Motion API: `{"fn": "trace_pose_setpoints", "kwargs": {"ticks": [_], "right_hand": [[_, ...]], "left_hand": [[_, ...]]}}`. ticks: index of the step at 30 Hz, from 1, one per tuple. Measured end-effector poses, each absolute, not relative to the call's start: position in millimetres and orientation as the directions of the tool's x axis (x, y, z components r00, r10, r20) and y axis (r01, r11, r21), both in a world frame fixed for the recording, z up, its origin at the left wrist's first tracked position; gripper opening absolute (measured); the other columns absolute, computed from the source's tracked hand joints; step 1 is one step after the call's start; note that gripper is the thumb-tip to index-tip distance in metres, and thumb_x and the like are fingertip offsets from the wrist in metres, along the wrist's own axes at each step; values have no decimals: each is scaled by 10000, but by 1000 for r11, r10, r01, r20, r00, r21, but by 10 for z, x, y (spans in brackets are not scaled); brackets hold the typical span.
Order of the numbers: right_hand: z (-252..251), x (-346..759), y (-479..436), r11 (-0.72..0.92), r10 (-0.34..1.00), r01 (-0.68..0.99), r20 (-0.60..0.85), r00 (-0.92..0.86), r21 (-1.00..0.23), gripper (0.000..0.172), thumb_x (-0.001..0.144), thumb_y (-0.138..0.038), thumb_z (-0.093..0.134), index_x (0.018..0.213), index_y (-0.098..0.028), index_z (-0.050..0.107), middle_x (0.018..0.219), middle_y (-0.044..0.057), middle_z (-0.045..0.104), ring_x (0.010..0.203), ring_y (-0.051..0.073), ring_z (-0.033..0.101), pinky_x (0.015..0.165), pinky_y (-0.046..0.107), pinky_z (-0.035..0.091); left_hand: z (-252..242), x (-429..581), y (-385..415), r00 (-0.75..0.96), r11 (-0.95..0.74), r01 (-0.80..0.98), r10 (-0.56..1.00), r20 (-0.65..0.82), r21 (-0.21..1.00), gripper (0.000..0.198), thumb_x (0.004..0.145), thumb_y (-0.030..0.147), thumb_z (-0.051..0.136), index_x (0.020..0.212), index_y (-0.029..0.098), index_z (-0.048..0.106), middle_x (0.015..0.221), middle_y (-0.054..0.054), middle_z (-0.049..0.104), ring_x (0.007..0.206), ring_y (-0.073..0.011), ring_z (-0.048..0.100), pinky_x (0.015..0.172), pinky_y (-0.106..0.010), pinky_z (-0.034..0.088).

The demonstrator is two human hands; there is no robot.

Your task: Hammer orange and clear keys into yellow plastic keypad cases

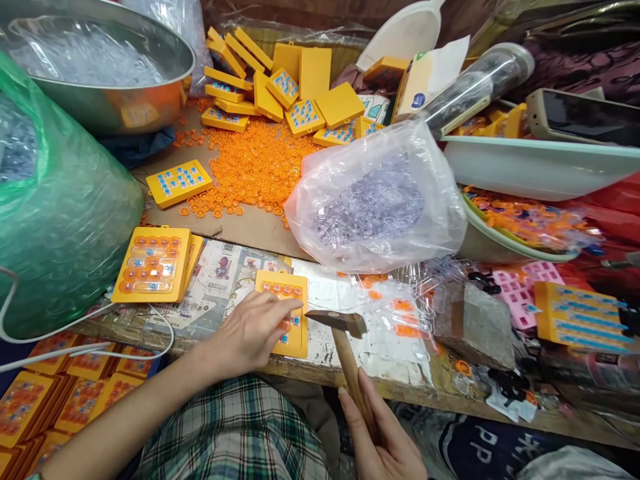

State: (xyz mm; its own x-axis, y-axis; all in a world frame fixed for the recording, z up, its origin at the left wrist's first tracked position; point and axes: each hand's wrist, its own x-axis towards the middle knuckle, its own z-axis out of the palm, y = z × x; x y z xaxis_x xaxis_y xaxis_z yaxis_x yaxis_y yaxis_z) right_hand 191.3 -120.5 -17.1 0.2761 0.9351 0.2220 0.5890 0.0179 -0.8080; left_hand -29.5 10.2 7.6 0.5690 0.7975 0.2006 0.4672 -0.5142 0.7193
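My left hand rests over a yellow plastic case lying flat on the worktable, its fingers curled and the index finger bent across the right side. Small orange rings with clear tops and blue centres fill the case's slots; what the fingertips pinch or press is hidden. In my right hand is a hammer, gripped low on its wooden handle. The hammer's metal head is just right of the yellow case, level with my left fingertips. Left of that hand, filled yellow cases sit in a small stack.
Loose orange rings are heaped behind, below piled yellow cases. A plastic bag of clear pieces stands behind the hammer. A metal block lies right; a green bag and white cable are left.
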Motion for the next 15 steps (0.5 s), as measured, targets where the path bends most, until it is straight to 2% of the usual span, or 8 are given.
{"fn": "trace_pose_setpoints", "kwargs": {"ticks": [3,6,8,10,13,15], "right_hand": [[-103,1928,-1216,152,959,645,269,86,-749,500,808,-106,623,1266,-303,579,1099,17,709,897,179,705,842,289,564],[3,1931,-1191,195,976,662,208,-60,-723,501,847,-102,551,1315,-279,533,1025,44,722,869,146,701,768,218,558],[65,1928,-1183,189,981,670,174,-90,-718,487,856,-109,534,1316,-269,536,1014,54,721,867,136,699,752,195,549],[106,1926,-1188,198,977,666,200,-75,-719,499,848,-102,542,1313,-283,538,1000,47,722,850,132,701,748,194,547],[124,1924,-1197,211,967,676,252,-39,-706,547,837,-72,548,1324,-318,516,978,30,721,829,123,699,738,192,544],[110,1925,-1193,195,975,694,212,-62,-693,530,851,-77,533,1328,-307,514,980,33,717,815,105,693,712,164,535]], "left_hand": [[-25,-289,-35,561,-539,504,798,219,675,489,874,115,468,1354,185,405,968,-72,679,903,-209,604,787,-394,514],[-128,-258,-52,485,-538,477,821,302,695,563,884,121,477,1419,199,322,969,-66,696,876,-189,622,799,-384,527],[-169,-238,-55,417,-515,448,843,338,731,589,874,118,500,1427,201,316,950,-61,700,867,-178,633,816,-374,538],[-190,-219,-63,368,-487,432,864,344,759,580,858,110,520,1407,193,352,934,-61,700,865,-174,641,828,-375,547],[-206,-195,-83,330,-444,433,888,321,784,548,837,92,530,1364,179,406,927,-64,700,856,-178,646,813,-382,557],[-216,-184,-111,311,-410,428,904,295,805,544,824,83,534,1348,173,421,916,-62,702,855,-183,645,808,-387,558]]}}
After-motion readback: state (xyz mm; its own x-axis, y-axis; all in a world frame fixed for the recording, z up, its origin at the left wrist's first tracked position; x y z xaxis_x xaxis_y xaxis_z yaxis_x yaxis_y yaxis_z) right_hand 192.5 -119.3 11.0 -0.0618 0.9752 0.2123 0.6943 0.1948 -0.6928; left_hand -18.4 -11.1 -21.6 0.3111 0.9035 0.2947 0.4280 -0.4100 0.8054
